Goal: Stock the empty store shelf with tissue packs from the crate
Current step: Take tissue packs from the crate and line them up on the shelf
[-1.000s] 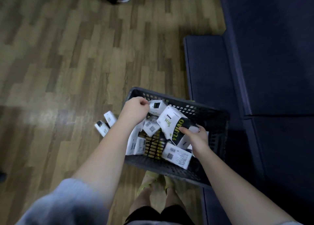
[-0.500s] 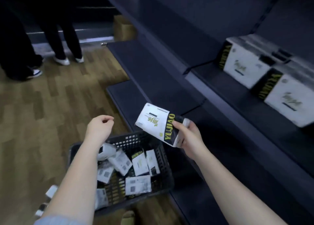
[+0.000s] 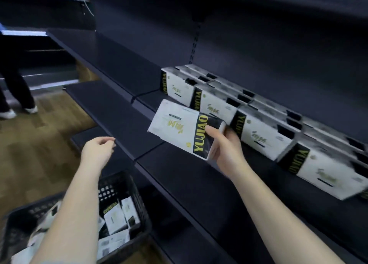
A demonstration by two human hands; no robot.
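My right hand (image 3: 225,146) grips a white and black tissue pack (image 3: 179,127) by its black end, holding it tilted in front of the dark shelf (image 3: 123,68). A row of several matching tissue packs (image 3: 258,130) stands on that shelf, running off to the right. My left hand (image 3: 97,150) hangs loosely curled and holds nothing, above the black crate (image 3: 127,188) at the lower left. Several more packs (image 3: 117,220) lie jumbled in the crate.
A lower dark shelf (image 3: 179,176) juts out beneath the held pack. Wooden floor (image 3: 35,144) lies to the left. A person's legs and shoes (image 3: 18,96) stand at the far left. Another shelf unit (image 3: 39,10) runs along the back left.
My right hand lifted the tissue pack out of the crate and carried it up to the shelf. My left hand let go of the crate rim and rose. My view swung up.
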